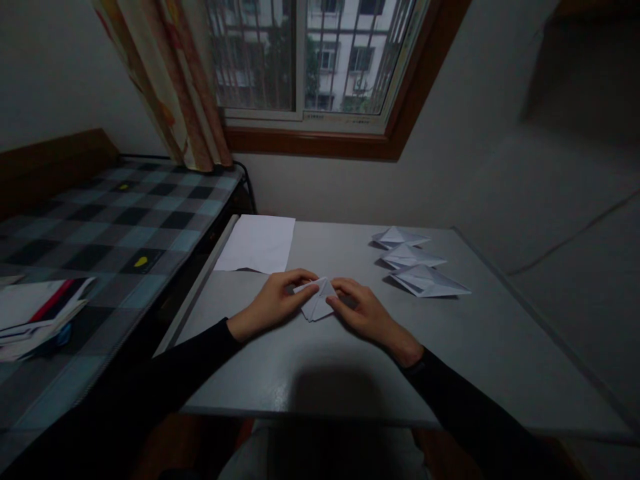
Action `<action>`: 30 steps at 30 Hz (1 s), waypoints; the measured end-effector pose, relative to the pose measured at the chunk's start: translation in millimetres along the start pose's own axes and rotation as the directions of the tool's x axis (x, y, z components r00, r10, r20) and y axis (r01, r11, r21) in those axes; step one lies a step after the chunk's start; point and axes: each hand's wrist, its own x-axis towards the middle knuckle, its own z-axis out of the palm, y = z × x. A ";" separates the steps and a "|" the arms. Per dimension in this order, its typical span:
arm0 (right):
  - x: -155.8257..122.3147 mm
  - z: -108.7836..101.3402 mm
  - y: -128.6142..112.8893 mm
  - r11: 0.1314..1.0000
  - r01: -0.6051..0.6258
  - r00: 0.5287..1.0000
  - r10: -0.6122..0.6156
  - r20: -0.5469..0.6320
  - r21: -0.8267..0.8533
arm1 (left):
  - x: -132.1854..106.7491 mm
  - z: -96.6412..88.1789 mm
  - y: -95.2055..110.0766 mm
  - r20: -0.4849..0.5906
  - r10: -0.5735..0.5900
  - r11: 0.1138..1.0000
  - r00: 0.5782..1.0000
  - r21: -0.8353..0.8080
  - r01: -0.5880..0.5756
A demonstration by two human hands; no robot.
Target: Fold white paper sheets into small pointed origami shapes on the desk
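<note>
The folded paper [317, 309] is on the desk [450, 380], between the two hands, near the middle of the desk. The left hand [277, 300] is grasping its left side, with the thumb on top; the fingers of the right hand [367, 312] are grasping its right edge. Farther to the right, three boat-like papers [435, 283] stand in a row. White flat paper [260, 241] lies at the far left corner. On the checked bed [165, 220] I see a pile of printed papers [30, 308] with a red and dark stripe. The lower rail of the window [345, 120] carries small dark marks, too blurred for me to read.
</note>
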 end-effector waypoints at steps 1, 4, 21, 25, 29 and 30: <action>1.1 0.7 -1.0 1.000 0.012 1.000 -0.012 0.000 -0.008 | 0.3 0.6 2.0 0.012 -0.007 1.000 1.000 0.001 0.007; 3.8 0.8 -3.2 1.000 0.008 1.000 -0.007 0.015 -0.017 | 0.1 2.2 3.9 0.072 -0.015 1.000 0.997 0.023 0.014; 6.0 2.5 2.2 0.997 -0.015 0.998 0.019 0.052 -0.072 | 1.0 8.6 -7.7 0.118 -0.088 0.995 0.989 -0.035 0.093; 5.9 2.6 2.3 0.996 0.003 0.998 0.002 0.060 -0.093 | 0.9 10.8 -7.8 0.122 -0.086 0.995 0.989 -0.048 0.093; 6.2 4.5 0.4 0.997 -0.041 0.998 0.044 0.053 -0.059 | 2.6 8.5 -6.4 0.099 -0.079 0.997 0.992 -0.009 0.080; 6.0 4.7 -0.3 0.998 -0.061 0.997 0.063 0.048 -0.032 | 3.2 7.9 -7.5 0.087 -0.086 0.996 0.993 0.001 0.086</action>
